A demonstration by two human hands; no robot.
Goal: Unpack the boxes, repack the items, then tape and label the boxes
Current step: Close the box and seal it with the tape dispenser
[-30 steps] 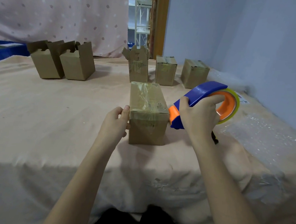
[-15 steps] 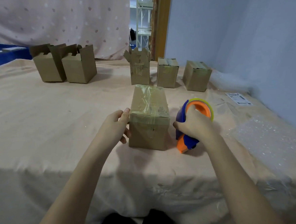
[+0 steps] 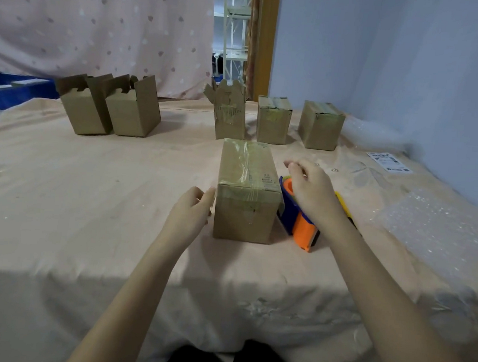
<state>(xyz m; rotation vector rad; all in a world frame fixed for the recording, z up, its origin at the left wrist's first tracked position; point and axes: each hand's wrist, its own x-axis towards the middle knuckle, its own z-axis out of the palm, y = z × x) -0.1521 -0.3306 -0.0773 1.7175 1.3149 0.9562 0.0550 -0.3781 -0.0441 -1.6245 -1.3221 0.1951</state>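
Observation:
A taped cardboard box (image 3: 245,189) lies lengthwise in the middle of the cloth-covered table. My left hand (image 3: 190,211) is at its left side, fingertips at the box's near left edge, fingers loosely bent. The blue and orange tape dispenser (image 3: 300,222) lies on the cloth right of the box. My right hand (image 3: 311,188) hovers above the dispenser with relaxed fingers and holds nothing. A printed label sheet (image 3: 389,162) lies at the far right.
Two open boxes (image 3: 110,106) stand at the back left. An open box (image 3: 229,113) and two closed boxes (image 3: 295,122) stand behind the middle. Bubble wrap (image 3: 437,234) covers the right side. A blue bin (image 3: 15,91) sits far left.
My right hand set the tape dispenser down beside the box, let go of it and lifted away. My left hand stayed at the box's left side.

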